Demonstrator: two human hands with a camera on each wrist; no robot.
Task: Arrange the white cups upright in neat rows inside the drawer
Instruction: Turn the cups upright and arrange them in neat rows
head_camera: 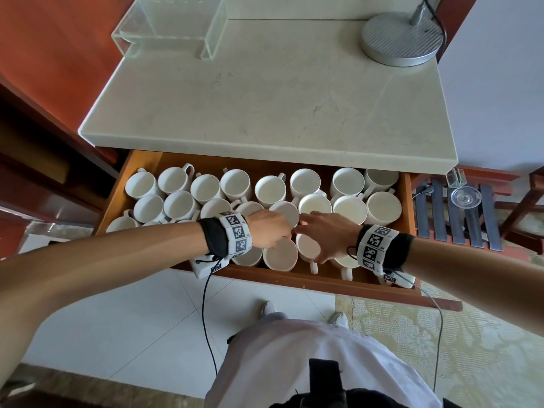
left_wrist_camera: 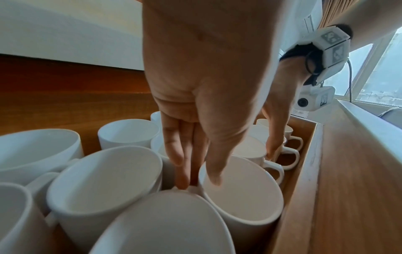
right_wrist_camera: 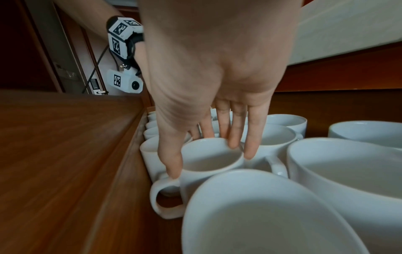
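An open wooden drawer [head_camera: 294,282] holds several upright white cups in rough rows. My left hand [head_camera: 282,235] reaches into the front row. In the left wrist view its thumb is inside a cup [left_wrist_camera: 241,206] and its fingers [left_wrist_camera: 180,171] are outside the rim, so it pinches that cup [head_camera: 281,256]. My right hand [head_camera: 316,234] is beside it over the neighbouring cup [head_camera: 307,248]. In the right wrist view this hand [right_wrist_camera: 206,159] spans that cup [right_wrist_camera: 195,185], thumb by the handle and fingers on the far rim. Both hands hide the cups beneath them.
A pale stone countertop [head_camera: 265,98] overhangs the back of the drawer. It carries a clear acrylic stand [head_camera: 170,33] and a round metal lamp base [head_camera: 401,39]. A slatted rack [head_camera: 459,213] with a glass dish [head_camera: 466,197] stands to the right.
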